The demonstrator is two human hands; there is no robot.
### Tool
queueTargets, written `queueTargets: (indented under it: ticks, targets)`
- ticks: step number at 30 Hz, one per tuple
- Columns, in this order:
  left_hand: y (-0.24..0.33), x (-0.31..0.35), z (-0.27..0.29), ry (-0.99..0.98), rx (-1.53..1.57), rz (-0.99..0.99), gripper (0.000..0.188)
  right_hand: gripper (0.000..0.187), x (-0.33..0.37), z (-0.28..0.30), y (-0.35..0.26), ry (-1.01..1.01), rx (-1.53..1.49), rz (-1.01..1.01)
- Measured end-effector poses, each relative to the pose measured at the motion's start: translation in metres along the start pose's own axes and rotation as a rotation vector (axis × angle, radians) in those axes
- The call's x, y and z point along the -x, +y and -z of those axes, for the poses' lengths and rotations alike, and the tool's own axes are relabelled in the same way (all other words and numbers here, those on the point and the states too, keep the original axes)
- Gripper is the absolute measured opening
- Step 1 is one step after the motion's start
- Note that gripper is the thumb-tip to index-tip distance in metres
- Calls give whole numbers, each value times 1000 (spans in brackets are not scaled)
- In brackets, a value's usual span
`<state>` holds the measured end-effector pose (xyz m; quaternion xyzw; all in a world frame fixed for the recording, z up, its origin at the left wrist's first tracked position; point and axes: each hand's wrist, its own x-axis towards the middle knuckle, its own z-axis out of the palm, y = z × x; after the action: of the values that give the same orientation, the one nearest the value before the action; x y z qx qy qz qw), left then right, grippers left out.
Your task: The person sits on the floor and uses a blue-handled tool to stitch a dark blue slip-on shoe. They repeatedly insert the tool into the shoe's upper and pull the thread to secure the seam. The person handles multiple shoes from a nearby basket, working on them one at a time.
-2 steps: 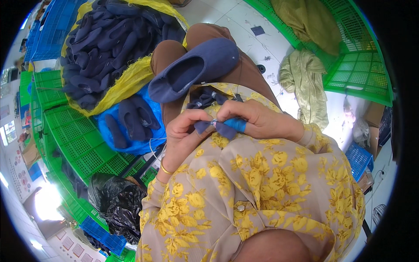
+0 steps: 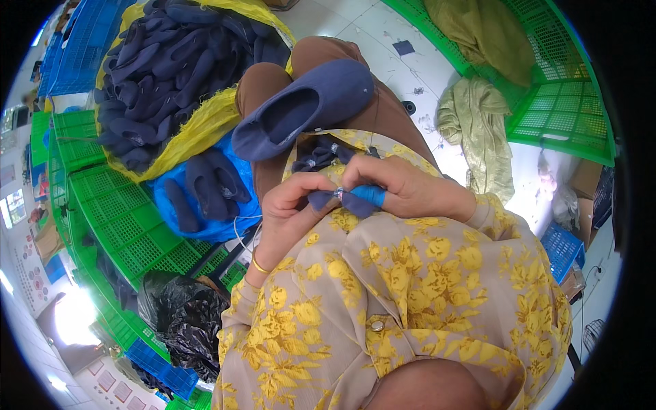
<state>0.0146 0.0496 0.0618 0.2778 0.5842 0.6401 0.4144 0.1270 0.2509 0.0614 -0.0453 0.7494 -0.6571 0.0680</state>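
Note:
Between my two hands is a small navy fabric bow (image 2: 357,205) with a shiny piece at its middle. My left hand (image 2: 290,205) pinches the bow's left end. My right hand (image 2: 403,186), with blue tape round a finger, grips it close to the centre. Just beyond my fingers, several more navy bows (image 2: 321,152) lie in my lap. A navy slipper (image 2: 335,96) rests across my thighs, its opening facing up. Whether a needle or thread is in my fingers is too small to tell.
A yellow sack (image 2: 205,140) full of navy slippers stands at the far left. Nearer lies a blue bag (image 2: 246,205) with a few slippers. Green crates (image 2: 116,212) line the left side; another green crate (image 2: 560,116) holds cloth at the right. A black plastic bag (image 2: 181,321) sits by my left elbow.
The bow and my fingertips have shifted very slightly to the right. The slipper and everything around stay in place.

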Motion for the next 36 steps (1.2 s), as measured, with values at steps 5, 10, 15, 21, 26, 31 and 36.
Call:
queueTargets:
  ticks: [5,10,15,21,26,31,36]
  targets:
    - [-1,0,-1,-17,20,28,17,20,0,-5,5,69,-156,3]
    - [-10,-1,0,-10,-48,22,15,19,-3,2,-8,-41,-188,-94]
    - [-3,-3,-5,3,-2,147,11,16,-4,-1,-1,7,60,-117]
    - [-1,-3,-11,134,166,222,12,6,-8,-4,6,317,123,245]
    - [-10,4,-6,183,204,215,11,8,-8,-2,-1,477,-601,317]
    - [-23,2,1,138,-356,299,15,6,-1,0,-7,627,-792,55]
    - [-34,-21,11,117,19,255,16,7,-6,23,-9,494,-665,-71]
